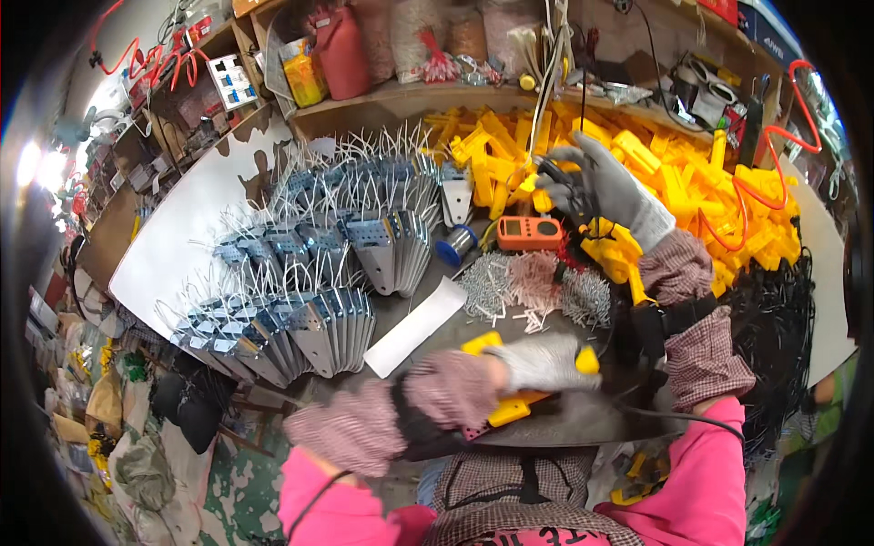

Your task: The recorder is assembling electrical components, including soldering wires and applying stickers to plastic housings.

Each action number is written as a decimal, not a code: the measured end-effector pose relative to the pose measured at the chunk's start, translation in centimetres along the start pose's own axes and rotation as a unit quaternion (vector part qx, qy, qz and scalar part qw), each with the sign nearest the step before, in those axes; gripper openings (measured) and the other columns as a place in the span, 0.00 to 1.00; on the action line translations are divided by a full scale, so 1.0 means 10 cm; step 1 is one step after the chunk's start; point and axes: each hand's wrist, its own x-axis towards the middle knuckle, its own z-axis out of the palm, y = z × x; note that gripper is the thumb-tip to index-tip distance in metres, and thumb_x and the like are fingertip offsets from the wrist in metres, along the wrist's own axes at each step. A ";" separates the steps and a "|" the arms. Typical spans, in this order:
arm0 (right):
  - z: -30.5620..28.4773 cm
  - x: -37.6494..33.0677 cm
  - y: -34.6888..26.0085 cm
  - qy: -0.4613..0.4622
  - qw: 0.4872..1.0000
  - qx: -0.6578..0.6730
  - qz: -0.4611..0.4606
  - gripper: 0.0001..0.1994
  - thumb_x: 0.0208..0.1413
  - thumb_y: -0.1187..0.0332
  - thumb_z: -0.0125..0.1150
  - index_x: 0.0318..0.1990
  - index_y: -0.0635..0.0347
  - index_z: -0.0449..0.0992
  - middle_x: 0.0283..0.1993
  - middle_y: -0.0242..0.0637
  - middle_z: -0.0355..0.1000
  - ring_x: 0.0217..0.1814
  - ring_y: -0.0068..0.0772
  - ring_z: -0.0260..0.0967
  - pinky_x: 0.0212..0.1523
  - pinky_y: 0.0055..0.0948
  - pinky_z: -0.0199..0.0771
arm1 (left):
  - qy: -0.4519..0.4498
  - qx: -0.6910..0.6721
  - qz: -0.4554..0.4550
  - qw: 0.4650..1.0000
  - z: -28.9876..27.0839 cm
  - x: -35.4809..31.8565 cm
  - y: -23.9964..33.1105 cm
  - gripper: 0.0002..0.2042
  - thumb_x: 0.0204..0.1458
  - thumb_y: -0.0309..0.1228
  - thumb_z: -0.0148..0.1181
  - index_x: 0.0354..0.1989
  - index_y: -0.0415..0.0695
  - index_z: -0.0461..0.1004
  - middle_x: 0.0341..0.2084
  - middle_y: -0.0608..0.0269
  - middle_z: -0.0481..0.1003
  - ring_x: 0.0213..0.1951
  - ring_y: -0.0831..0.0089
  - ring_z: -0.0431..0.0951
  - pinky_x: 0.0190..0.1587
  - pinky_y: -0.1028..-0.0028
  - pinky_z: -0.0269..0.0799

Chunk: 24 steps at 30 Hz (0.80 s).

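Note:
My left hand (pixel 546 364), in a grey glove, presses over yellow plastic parts (pixel 510 411) at the table's near edge; its fingers are closed and blurred. Yellow shows on both sides of the glove. Further off to the right, my right hand (pixel 610 182) is raised at the edge of the yellow pile, also gloved. Its fingers curl round something dark that I cannot make out, below a hanging black cable (pixel 584 86). An orange meter (pixel 528 233) with a small screen lies just left of that hand. Nearby are heaps of small silver screws (pixel 496 284) and pinkish pieces (pixel 535 280).
Rows of metal brackets (pixel 391 246) with white wires fill the table's left. A white strip (pixel 417 328) and a wire spool (pixel 455 246) lie centrally. Yellow parts (pixel 674 173) pile at the back right, beside black cables (pixel 774 337) and a red coiled hose (pixel 742 200).

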 end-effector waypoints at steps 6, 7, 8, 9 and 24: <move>-0.69 -0.19 0.51 0.171 0.575 -0.786 -0.148 0.13 0.57 0.64 0.59 0.46 0.60 0.68 0.37 0.51 0.78 0.42 0.55 0.77 0.42 0.50 0.75 | 0.407 0.164 -0.066 0.896 0.09 -0.25 -0.81 0.21 0.49 0.33 0.67 0.51 0.40 0.74 0.45 0.48 0.76 0.49 0.52 0.76 0.52 0.58 0.73; -0.62 -0.13 0.54 0.149 0.527 -0.826 -0.132 0.13 0.57 0.64 0.58 0.45 0.60 0.68 0.38 0.52 0.78 0.44 0.56 0.76 0.42 0.51 0.74 | 0.435 0.140 -0.163 0.874 -0.08 -0.49 -0.81 0.23 0.50 0.36 0.67 0.52 0.39 0.72 0.43 0.48 0.75 0.46 0.52 0.76 0.50 0.57 0.73; -0.55 0.01 0.55 0.110 0.509 -0.844 -0.129 0.12 0.58 0.64 0.58 0.44 0.60 0.68 0.37 0.52 0.78 0.43 0.55 0.77 0.41 0.51 0.74 | 0.413 0.300 -0.231 0.828 -0.09 -0.70 -1.06 0.23 0.51 0.39 0.66 0.53 0.40 0.71 0.41 0.48 0.75 0.45 0.52 0.76 0.50 0.56 0.73; -0.54 0.10 0.51 0.077 0.488 -0.861 -0.122 0.12 0.58 0.63 0.58 0.43 0.60 0.69 0.37 0.52 0.78 0.43 0.55 0.77 0.40 0.51 0.74 | 0.375 0.307 -0.274 0.831 -0.05 -0.80 -1.27 0.22 0.51 0.40 0.66 0.50 0.41 0.71 0.40 0.48 0.75 0.45 0.53 0.76 0.48 0.58 0.75; -1.04 0.77 0.71 0.067 0.486 -0.871 -0.037 0.15 0.58 0.62 0.56 0.46 0.65 0.74 0.41 0.55 0.78 0.46 0.56 0.77 0.48 0.48 0.77 | 0.449 -0.195 -0.054 0.870 -0.49 -0.94 -1.25 0.19 0.54 0.20 0.57 0.55 0.37 0.68 0.45 0.54 0.75 0.50 0.68 0.76 0.60 0.73 0.65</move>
